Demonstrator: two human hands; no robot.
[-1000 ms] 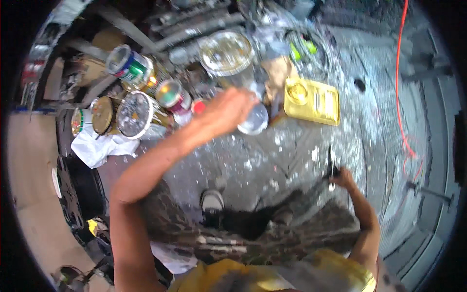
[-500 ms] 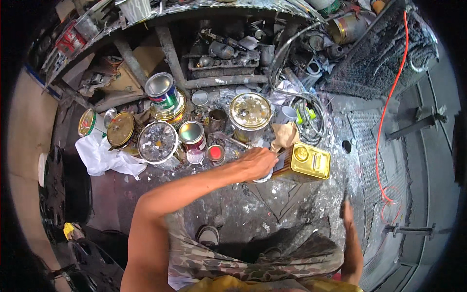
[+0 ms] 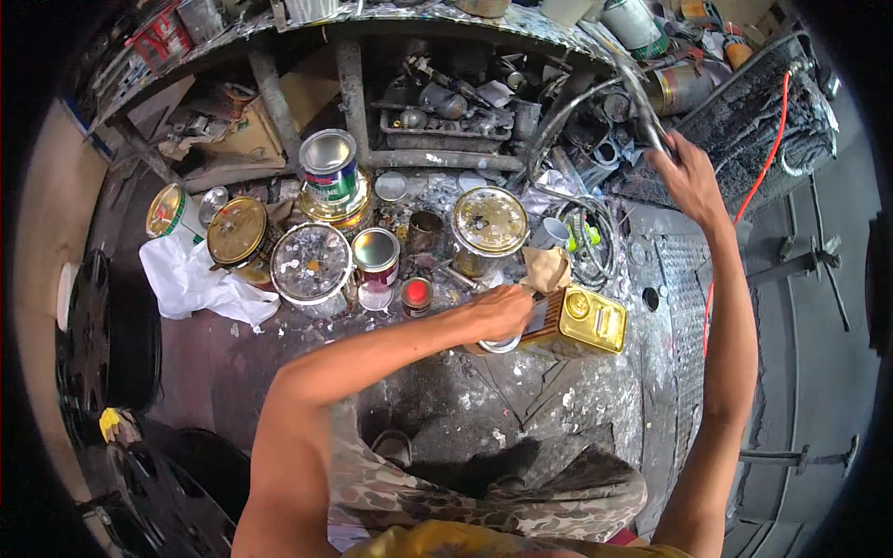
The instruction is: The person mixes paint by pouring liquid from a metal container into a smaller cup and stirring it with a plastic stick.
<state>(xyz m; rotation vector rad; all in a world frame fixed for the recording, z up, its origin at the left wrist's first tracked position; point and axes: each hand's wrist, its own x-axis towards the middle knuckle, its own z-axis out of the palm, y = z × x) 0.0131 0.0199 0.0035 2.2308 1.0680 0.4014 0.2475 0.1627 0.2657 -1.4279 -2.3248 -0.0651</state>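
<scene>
My left hand [image 3: 505, 314] is closed low over the floor, beside a gold rectangular tin [image 3: 593, 319]. A pale round rim [image 3: 503, 346], perhaps a cup's, shows just under the fingers; what they grip is hidden. Crumpled brown paper [image 3: 545, 270] lies behind the tin. At the upper right my right hand [image 3: 688, 183] has its fingers wrapped round the lower end of a dark, paint-stained, rod-like length [image 3: 644, 104] that slants up toward the bench. To the left of my left hand stand a small jar with a red top [image 3: 416, 295] and an open can [image 3: 376, 251].
Paint-crusted lidded buckets [image 3: 487, 223] and more cans stand across the floor. A white plastic bag [image 3: 205, 290] lies at the left. Coiled hose [image 3: 595, 246] rests behind the tin. The bench edge [image 3: 409, 13] overhangs the back; an orange hose [image 3: 765, 167] hangs at the right.
My right hand has risen from beside my knee to the upper right and taken hold of the dark rod-like length. The left hand stays by the gold tin. The whole view has shifted slightly.
</scene>
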